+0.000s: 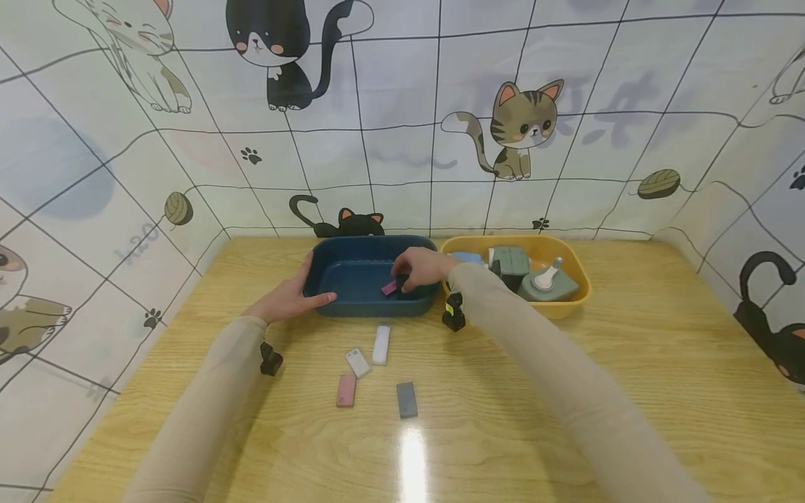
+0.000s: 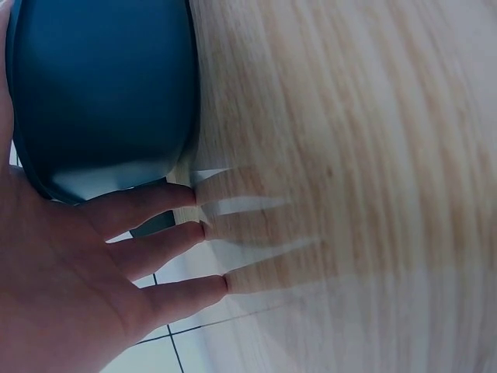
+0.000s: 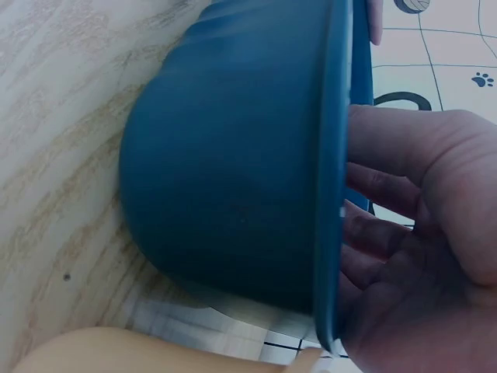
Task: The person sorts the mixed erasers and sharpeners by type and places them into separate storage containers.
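Note:
A dark blue bin (image 1: 352, 305) stands at the back of the table. My left hand (image 1: 286, 297) rests against its left end, thumb along the near rim and the other fingers straight, as the left wrist view shows. My right hand (image 1: 420, 268) reaches over the right end into the bin with curled fingers. At its fingertips is a small magenta block (image 1: 388, 288), with something dark beside it. In the right wrist view the blue bin wall (image 3: 225, 155) hides the fingertips and what they hold.
Right of the blue bin, a yellow bin (image 1: 581, 297) holds a grey-green pump bottle (image 1: 550, 283), a green box (image 1: 511, 260) and a blue item. Nearer lie two white pieces (image 1: 381, 345), a pink block (image 1: 346, 390) and a grey block (image 1: 407, 400). A cat-print sheet (image 1: 402, 161) stands behind.

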Available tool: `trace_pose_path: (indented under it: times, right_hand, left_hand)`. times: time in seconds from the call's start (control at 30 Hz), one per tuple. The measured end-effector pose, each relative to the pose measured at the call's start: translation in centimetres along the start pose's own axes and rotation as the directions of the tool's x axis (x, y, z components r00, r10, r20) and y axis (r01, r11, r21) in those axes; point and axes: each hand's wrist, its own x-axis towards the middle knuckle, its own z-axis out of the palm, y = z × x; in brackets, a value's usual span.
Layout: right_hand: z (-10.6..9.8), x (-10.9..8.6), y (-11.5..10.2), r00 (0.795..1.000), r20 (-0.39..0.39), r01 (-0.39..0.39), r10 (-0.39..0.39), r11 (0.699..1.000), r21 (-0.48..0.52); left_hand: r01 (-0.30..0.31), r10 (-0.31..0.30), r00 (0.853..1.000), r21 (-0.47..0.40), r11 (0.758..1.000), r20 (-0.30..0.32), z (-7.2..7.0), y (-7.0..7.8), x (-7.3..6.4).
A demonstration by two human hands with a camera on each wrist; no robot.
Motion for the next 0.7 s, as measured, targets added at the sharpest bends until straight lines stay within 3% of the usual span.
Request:
trace_pose_path:
  times: [0.7]
  right_hand:
    - [0.3,-1.8,0.1,0.995,-0.078,0.069,-0.059,0.990,0.126]
  left_hand:
    - [0.001,-0.001,1.000,-0.002,1.000,-0.001,0.1,-0.2,0.1]
